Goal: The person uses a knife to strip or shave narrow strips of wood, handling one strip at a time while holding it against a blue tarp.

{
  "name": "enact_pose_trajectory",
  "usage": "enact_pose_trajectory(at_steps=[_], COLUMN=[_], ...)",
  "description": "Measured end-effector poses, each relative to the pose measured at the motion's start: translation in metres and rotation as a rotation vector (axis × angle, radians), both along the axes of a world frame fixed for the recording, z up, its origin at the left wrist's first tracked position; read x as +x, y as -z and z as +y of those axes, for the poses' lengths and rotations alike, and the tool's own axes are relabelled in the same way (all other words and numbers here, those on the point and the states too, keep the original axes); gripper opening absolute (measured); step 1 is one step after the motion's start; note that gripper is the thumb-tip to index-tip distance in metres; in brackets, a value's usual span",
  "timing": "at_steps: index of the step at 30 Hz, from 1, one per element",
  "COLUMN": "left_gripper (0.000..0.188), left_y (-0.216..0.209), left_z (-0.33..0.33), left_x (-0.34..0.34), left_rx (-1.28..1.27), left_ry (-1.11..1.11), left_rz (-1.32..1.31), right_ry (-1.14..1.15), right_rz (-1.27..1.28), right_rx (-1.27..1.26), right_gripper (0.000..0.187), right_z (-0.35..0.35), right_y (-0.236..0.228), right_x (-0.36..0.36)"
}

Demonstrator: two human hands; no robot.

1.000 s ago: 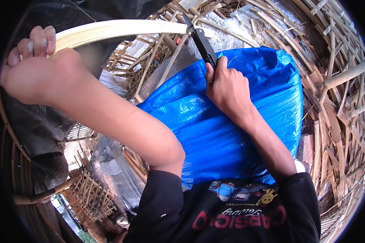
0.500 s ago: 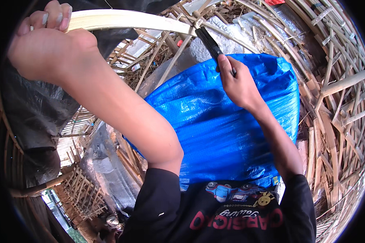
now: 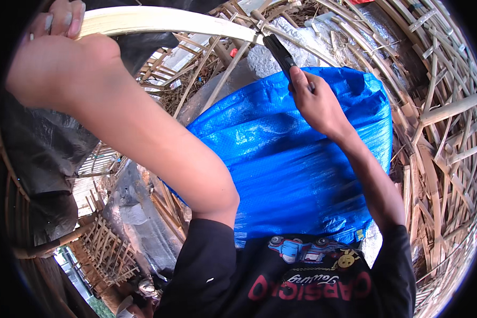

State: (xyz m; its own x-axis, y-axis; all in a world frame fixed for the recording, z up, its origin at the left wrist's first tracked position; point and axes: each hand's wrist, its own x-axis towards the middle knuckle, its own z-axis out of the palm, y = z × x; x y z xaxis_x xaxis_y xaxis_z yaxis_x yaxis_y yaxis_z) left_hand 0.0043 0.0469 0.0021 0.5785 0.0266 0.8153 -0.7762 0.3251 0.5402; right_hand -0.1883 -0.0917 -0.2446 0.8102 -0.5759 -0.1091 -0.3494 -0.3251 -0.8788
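Observation:
My left hand (image 3: pixel 53 58) is raised at the upper left, its fingers wrapped round one end of a long, pale bamboo strip (image 3: pixel 159 21). The strip runs rightward across the top, looking bowed in this wide view. My right hand (image 3: pixel 315 100) grips a narrow black tool that looks like a knife (image 3: pixel 278 52), with the thumb along its near end. The tool's far end meets the right end of the strip. Its exact edge is too small to make out.
A blue tarp (image 3: pixel 297 159) spreads before me, over my lap. Split bamboo pieces and lattice (image 3: pixel 445 159) crowd the right side. A pale grey block (image 3: pixel 273 58) sits behind the tarp. Black sheeting (image 3: pixel 47 143) hangs at left, above a woven bamboo panel (image 3: pixel 106 249).
My left hand has shifted slightly left with the strip. My right hand and the black tool have moved a little right and down-tilted, still at the strip's end.

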Motion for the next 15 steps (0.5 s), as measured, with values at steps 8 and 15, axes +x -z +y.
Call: enact_pose_trajectory(at_steps=[8, 15], left_gripper=[0.019, 0.021], left_y=[0.005, 0.006], left_z=[0.002, 0.001], left_x=[0.005, 0.000], left_rx=[0.044, 0.014], left_ry=[0.063, 0.123], left_rz=[0.008, 0.033], right_ry=[0.131, 0.086], right_rz=[-0.079, 0.166], right_rx=[0.150, -0.561], right_gripper=[0.050, 0.048], right_z=[-0.014, 0.018], right_y=[0.028, 0.005], right_x=[0.004, 0.009])
